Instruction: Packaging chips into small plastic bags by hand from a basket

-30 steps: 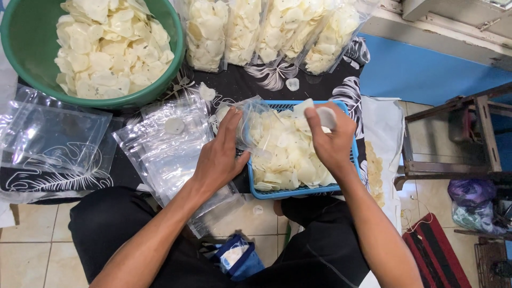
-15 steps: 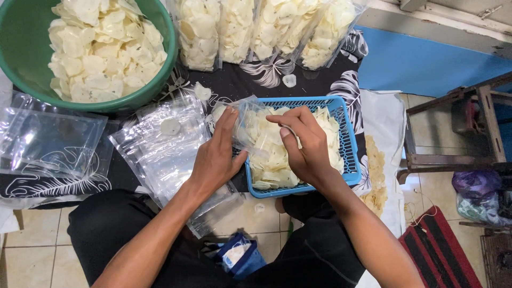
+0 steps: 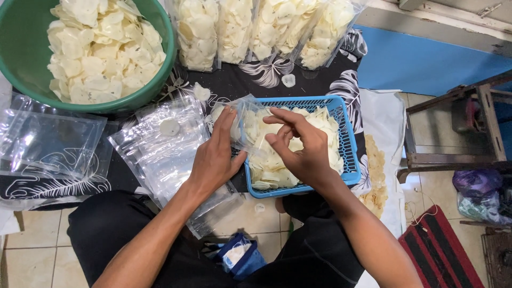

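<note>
From the head camera, my left hand (image 3: 216, 154) pinches a clear plastic bag (image 3: 246, 125) by its mouth, right at the near-left edge of the blue basket (image 3: 345, 144). My right hand (image 3: 301, 146) is loosely curled over the pale chips (image 3: 274, 160) in the basket; I cannot tell if it holds any. I should keep the bag's mouth wide and low over the basket.

Around me sit a green bowl of chips (image 3: 85, 48), filled bags (image 3: 256, 32) and empty bags (image 3: 165, 149). Nothing blocks my hands.
</note>
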